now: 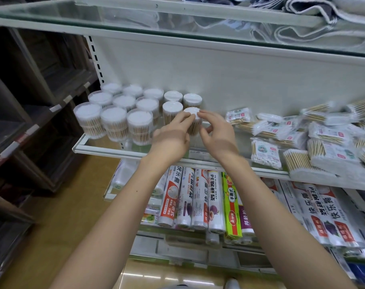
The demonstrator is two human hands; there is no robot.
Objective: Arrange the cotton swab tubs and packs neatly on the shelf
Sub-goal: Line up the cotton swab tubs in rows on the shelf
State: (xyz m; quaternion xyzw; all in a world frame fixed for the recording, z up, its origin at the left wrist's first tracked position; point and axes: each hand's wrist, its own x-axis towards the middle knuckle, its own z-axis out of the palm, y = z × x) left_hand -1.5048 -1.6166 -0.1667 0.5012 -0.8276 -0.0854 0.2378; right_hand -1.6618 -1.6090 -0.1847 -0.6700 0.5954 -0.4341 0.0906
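— Looking at the shelf (135, 150), how far along would you say this is?

— Roughly half, I'd judge. The tubs (119, 113) stand upright in tidy rows at the shelf's left end. Both hands are on one more tub (193, 122) at the right end of that block: the left hand (173, 138) has its fingers (184, 117) curled against the tub's left side, and the right hand (216, 132) pinches the lid rim with its fingertips (200, 114).

— And what's left?

— The packs (314, 140). They lie in a loose heap on the right, overlapping and at mixed angles, a few right at the front lip.

— Room to work?

— Bare glass lies between the held tub and the packs, and in front of the tubs. The glass shelf above (135, 21) hangs low, so lifts should stay short. The front lip is low; packs near it could slide off.
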